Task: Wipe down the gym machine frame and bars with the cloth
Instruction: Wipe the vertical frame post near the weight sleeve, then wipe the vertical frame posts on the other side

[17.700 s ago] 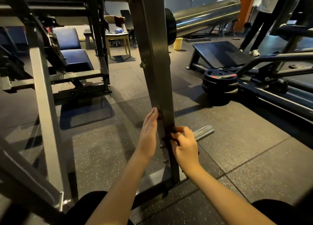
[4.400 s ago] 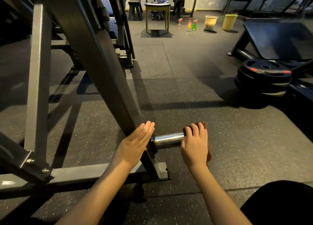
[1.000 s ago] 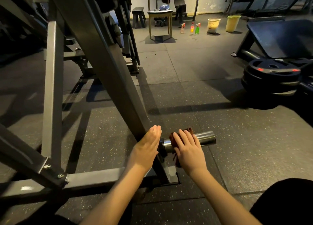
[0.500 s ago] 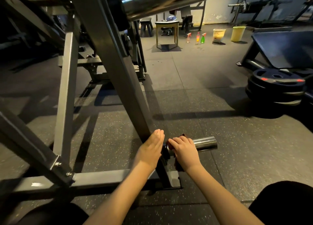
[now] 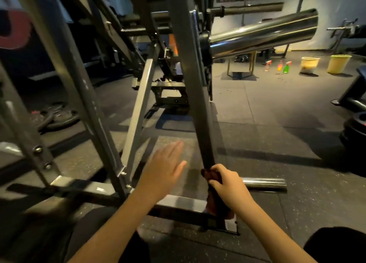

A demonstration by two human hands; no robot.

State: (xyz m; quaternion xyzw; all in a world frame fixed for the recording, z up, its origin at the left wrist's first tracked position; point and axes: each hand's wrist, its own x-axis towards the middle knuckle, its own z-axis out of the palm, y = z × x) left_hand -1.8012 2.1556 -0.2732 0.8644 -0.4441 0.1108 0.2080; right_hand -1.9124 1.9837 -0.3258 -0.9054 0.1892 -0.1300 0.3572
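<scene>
Grey frame upright [image 5: 195, 104] slanting up from the floor plate; big chrome weight sleeve [image 5: 263, 34] jutting right near its top, short chrome peg [image 5: 264, 183] low down. Left hand [image 5: 164, 170] blurred, fingers straight, holding nothing, left of the upright. Right hand [image 5: 227, 185] clenched round dark red cloth [image 5: 211, 201], pressed to the upright's base beside the peg.

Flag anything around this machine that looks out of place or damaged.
Nothing looks damaged or spilled. Loose weight plates lie flat on the floor at left; three spray bottles and two buckets stand upright beyond.
</scene>
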